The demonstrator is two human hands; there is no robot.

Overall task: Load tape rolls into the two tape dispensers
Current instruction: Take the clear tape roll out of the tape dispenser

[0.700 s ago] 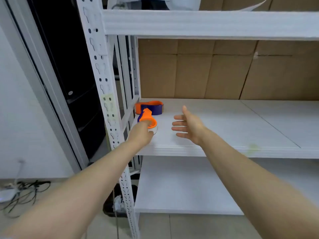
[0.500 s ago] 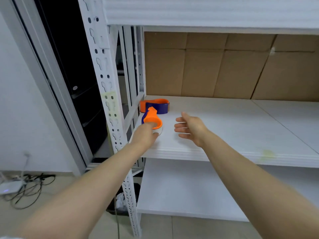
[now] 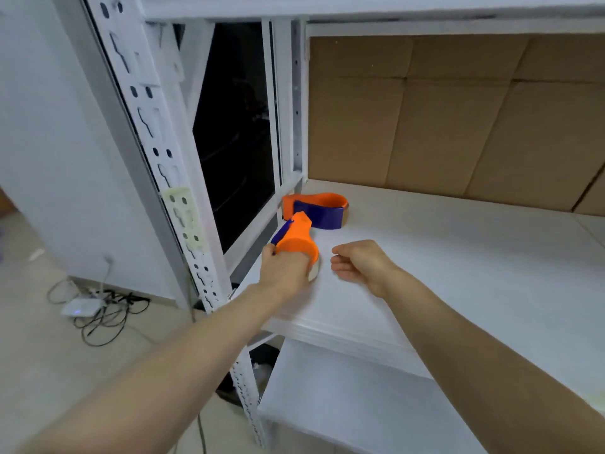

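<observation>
An orange and purple tape dispenser (image 3: 297,242) with a pale tape roll (image 3: 314,270) in it sits at the left front of the white shelf board (image 3: 442,263). My left hand (image 3: 284,273) is closed around its rear part. A second orange and purple dispenser (image 3: 319,209) lies flat just behind it, near the shelf's left rail. My right hand (image 3: 360,263) hovers just to the right of the held dispenser, fingers loosely curled and holding nothing. Whether the far dispenser holds tape is hidden.
A perforated white upright (image 3: 183,204) stands left of my left arm. Brown cardboard (image 3: 442,119) backs the shelf. A lower shelf board (image 3: 343,404) lies beneath. On the floor at left lie a small white device (image 3: 82,306) and tangled black cables (image 3: 108,317).
The view has come closer and turned left. My left hand keeps its hold on the near dispenser. My right hand's fingers have curled in from a flat spread.
</observation>
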